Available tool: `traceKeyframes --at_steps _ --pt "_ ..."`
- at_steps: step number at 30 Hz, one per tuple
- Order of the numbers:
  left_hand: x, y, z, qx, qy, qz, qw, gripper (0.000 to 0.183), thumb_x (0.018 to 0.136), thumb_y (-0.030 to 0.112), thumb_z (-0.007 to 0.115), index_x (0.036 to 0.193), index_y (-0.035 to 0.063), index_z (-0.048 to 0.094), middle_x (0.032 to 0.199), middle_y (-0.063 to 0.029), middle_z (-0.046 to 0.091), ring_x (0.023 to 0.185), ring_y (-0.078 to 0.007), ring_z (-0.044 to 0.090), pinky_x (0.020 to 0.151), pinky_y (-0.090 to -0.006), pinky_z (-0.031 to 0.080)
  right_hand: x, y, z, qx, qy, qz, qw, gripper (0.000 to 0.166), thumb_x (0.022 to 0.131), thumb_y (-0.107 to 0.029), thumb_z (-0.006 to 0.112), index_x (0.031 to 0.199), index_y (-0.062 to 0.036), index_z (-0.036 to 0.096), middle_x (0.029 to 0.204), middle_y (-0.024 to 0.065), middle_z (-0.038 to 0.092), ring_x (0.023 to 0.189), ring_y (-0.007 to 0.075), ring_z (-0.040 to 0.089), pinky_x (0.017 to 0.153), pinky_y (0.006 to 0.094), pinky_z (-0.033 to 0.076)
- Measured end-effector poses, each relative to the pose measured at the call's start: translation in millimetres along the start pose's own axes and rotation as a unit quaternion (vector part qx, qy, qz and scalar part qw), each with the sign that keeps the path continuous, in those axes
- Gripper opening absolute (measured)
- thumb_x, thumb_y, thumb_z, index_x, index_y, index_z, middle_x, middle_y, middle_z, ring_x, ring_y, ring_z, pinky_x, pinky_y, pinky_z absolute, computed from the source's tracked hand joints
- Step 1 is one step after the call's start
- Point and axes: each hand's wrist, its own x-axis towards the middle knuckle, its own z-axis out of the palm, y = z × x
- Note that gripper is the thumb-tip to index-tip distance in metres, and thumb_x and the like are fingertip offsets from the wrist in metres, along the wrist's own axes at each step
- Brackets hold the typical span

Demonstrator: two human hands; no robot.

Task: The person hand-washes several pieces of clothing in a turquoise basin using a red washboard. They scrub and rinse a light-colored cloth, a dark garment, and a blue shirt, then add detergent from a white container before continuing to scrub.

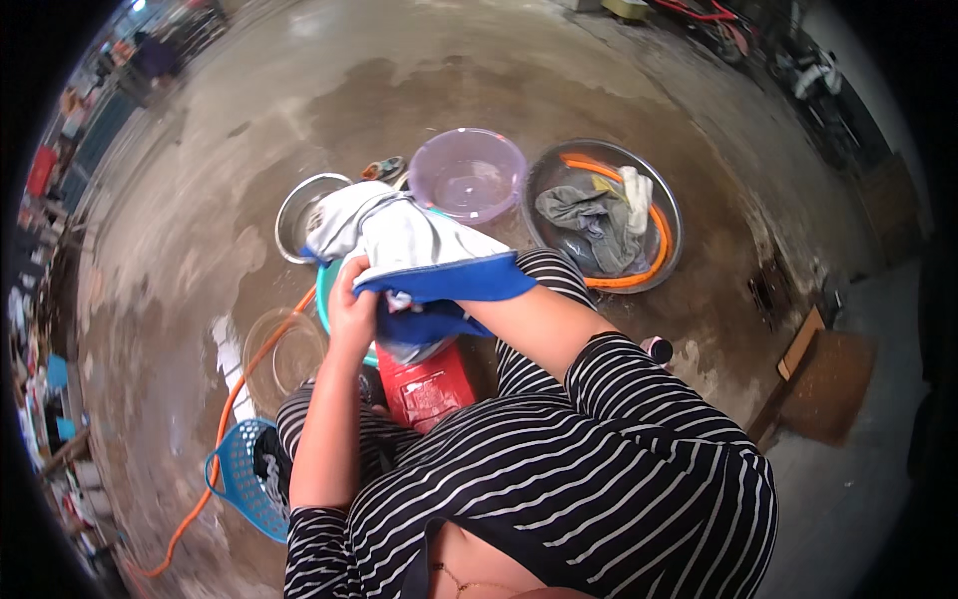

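My left hand [355,303] grips the blue hem of a white and blue garment [419,233], its fingers closed on the edge. The right forearm reaches inside the garment from the right, so my right hand is hidden under the cloth. The garment is spread above a teal basin [325,296], mostly covered, and a red plastic box or stool [426,385] between my legs. Blue fabric of the same colour hangs below the hem.
A purple basin [468,176] and a metal basin [533,217] holding grey cloth stand ahead. A steel bowl [283,224], a clear basin [258,359] and a blue plastic basket [243,479] with dark cloth lie left. An orange hose [224,419] crosses the wet floor.
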Motion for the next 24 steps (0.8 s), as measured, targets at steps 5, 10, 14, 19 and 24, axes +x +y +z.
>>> traceKeyframes --at_steps 5,10,14,19,24 --pt "13.0 1.3 -7.4 0.055 -0.116 0.065 0.990 0.020 0.075 0.007 0.054 0.093 -0.0019 0.061 0.075 -0.0009 0.058 0.068 -0.0097 0.056 0.063 -0.0249 0.046 3.7 38.7 -15.8 -0.017 -0.015 0.035 0.999 0.042 0.085 -0.025 0.063 0.122 -0.0064 0.057 0.126 0.0146 0.057 0.115 0.0276 0.054 0.100 0.0365 0.041" --pt "18.8 -16.6 -12.4 -0.197 -0.183 -0.160 0.950 0.029 0.077 0.023 0.056 0.090 -0.0013 0.064 0.080 -0.0027 0.063 0.077 -0.0104 0.059 0.068 -0.0254 0.047 27.3 75.7 -7.6 -0.048 -0.007 0.042 0.998 0.044 0.086 -0.026 0.063 0.125 -0.0067 0.056 0.129 0.0141 0.055 0.117 0.0273 0.053 0.102 0.0363 0.039" --pt "17.4 -27.9 -3.4 -0.380 -0.140 -0.281 0.870 0.041 0.080 0.022 0.054 0.110 -0.0047 0.061 0.101 -0.0121 0.068 0.090 -0.0207 0.065 0.084 -0.0327 0.053 37.0 94.0 0.1 -0.063 -0.009 0.052 0.997 0.046 0.086 -0.027 0.063 0.127 -0.0069 0.056 0.131 0.0138 0.055 0.119 0.0271 0.052 0.104 0.0361 0.039" --pt "20.9 -28.9 -2.6 -0.306 -0.237 -0.249 0.888 0.039 0.077 0.024 0.057 0.102 -0.0043 0.066 0.091 -0.0072 0.068 0.085 -0.0145 0.062 0.078 -0.0272 0.050 47.9 102.1 10.5 -0.071 -0.022 0.055 0.996 0.049 0.086 -0.029 0.063 0.129 -0.0071 0.055 0.134 0.0134 0.053 0.122 0.0269 0.051 0.105 0.0359 0.037" --pt "30.6 -25.4 -35.5 -0.204 -0.312 -0.185 0.909 0.026 0.088 0.022 0.059 0.095 -0.0015 0.066 0.082 0.0011 0.064 0.078 -0.0083 0.056 0.072 -0.0255 0.047 50.3 109.3 20.5 -0.081 -0.037 0.049 0.995 0.052 0.086 -0.030 0.063 0.131 -0.0074 0.054 0.136 0.0130 0.052 0.124 0.0266 0.050 0.107 0.0356 0.036"
